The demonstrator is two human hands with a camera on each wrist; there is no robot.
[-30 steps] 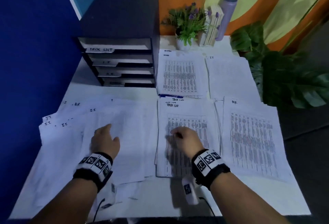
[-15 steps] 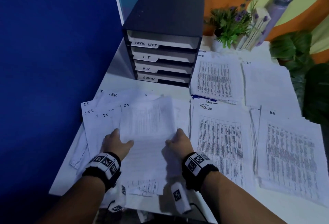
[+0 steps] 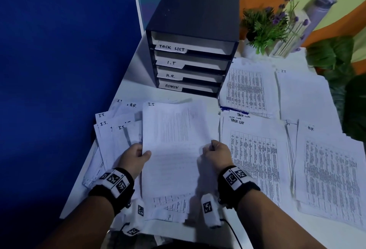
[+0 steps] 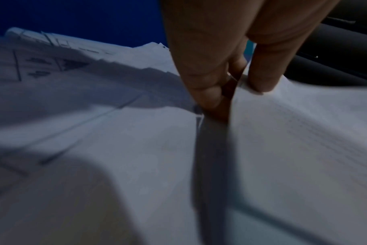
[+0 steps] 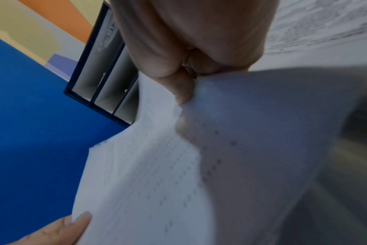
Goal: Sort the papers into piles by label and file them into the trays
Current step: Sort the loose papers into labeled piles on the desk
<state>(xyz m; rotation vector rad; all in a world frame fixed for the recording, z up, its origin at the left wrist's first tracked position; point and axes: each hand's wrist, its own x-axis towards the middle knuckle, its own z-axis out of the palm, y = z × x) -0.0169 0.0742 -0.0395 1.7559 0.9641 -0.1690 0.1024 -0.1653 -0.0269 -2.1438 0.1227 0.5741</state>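
Note:
I hold up a sheet labelled "I.T" [image 3: 174, 136] with both hands over the loose unsorted papers [image 3: 116, 132]. My left hand [image 3: 136, 155] pinches its left edge, thumb on top; the left wrist view shows the thumb and fingers [image 4: 207, 92] clamping the sheet [image 4: 304, 132]. My right hand [image 3: 214, 152] pinches the right edge; in the right wrist view the paper [image 5: 157, 165] bends under its thumb [image 5: 183, 89]. The dark tray cabinet [image 3: 194, 17] stands behind, with trays marked TASK LIST, I.T, H.R. and ADMIN. Sorted piles lie to the right: TASK LIST [image 3: 255, 155], H.R [image 3: 332, 173], I.T [image 3: 305, 94].
Another pile of printed tables [image 3: 247, 88] lies beside the cabinet. A potted plant [image 3: 265, 29] and a grey bottle [image 3: 320, 9] stand at the back; large green leaves [image 3: 340, 66] crowd the right edge. A blue wall [image 3: 59, 70] runs along the table's left side.
My right hand left the TASK LIST pile and joined the left at the loose papers. Both took an I.T sheet by its edges and lifted it. My head turned left.

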